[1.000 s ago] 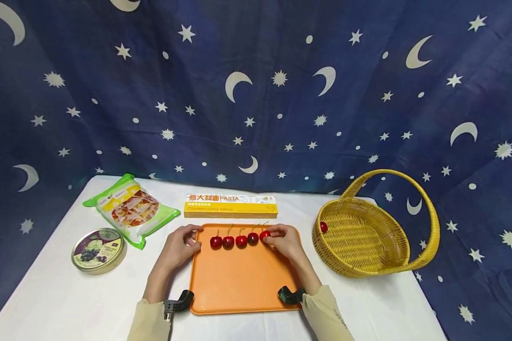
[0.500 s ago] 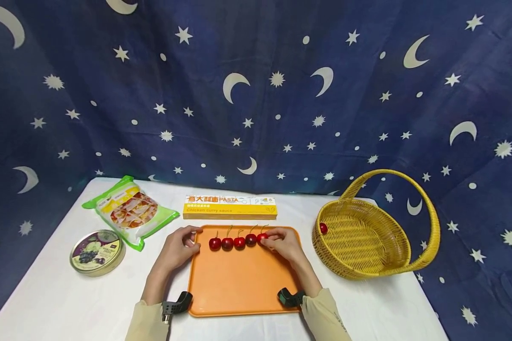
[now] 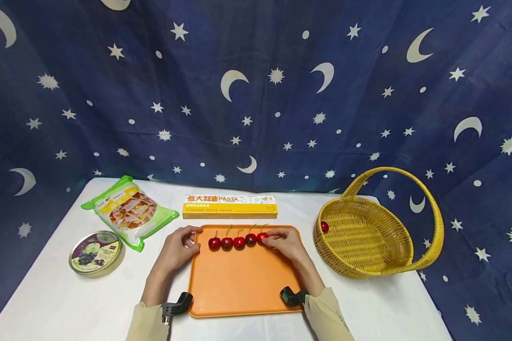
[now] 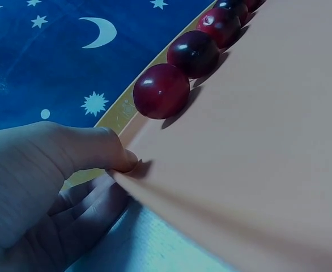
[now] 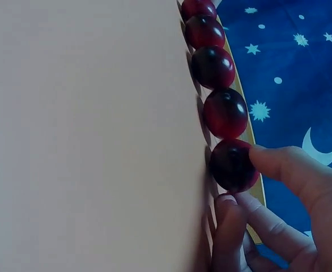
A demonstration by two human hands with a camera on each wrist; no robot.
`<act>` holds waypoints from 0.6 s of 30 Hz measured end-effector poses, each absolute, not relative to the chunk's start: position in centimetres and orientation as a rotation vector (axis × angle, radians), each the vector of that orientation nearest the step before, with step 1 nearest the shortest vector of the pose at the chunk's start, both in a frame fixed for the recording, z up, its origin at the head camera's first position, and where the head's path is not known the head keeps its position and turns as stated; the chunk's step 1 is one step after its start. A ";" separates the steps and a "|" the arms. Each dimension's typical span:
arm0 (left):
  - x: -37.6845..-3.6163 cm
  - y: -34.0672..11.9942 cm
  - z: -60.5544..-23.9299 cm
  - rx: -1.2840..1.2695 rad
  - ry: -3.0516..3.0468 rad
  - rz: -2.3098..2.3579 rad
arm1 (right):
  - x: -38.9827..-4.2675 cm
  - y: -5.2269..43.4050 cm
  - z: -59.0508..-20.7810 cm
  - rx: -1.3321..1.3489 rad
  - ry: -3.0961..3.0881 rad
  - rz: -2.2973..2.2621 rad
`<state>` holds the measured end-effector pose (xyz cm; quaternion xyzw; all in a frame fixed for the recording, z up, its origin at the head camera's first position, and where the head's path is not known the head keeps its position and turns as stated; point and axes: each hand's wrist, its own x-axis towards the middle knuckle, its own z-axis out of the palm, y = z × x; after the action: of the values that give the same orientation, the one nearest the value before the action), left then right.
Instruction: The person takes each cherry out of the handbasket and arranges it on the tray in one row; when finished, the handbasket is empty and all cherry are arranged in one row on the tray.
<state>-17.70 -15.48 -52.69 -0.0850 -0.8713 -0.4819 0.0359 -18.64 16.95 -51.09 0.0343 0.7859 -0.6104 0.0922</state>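
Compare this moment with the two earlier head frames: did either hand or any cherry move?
Nothing visibly changed. The right hand still pinches the rightmost cherry of the row on the orange tray, and the left hand still grips the tray's left rim. One cherry stays in the basket.

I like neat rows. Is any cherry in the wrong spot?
One cherry sits alone inside the yellow basket, away from the five lined up on the orange tray. The right hand pinches the row's end cherry.
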 end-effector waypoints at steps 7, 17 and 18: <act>-18.0 -15.0 -52.6 -0.286 -2.681 -1.479 | -18.6 18.4 -49.6 0.117 2.332 -1.789; -18.0 -15.2 -52.5 -0.283 -2.680 -1.500 | -20.1 27.0 -39.8 0.169 2.597 -1.690; -17.9 -15.3 -52.5 -0.274 -2.682 -1.503 | -20.4 28.2 -39.3 0.182 2.595 -1.645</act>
<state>-17.93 -15.29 -52.49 -0.0886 -0.8687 -0.4866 0.0274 -20.44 28.15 -39.30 0.0590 0.8427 -0.5342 0.0321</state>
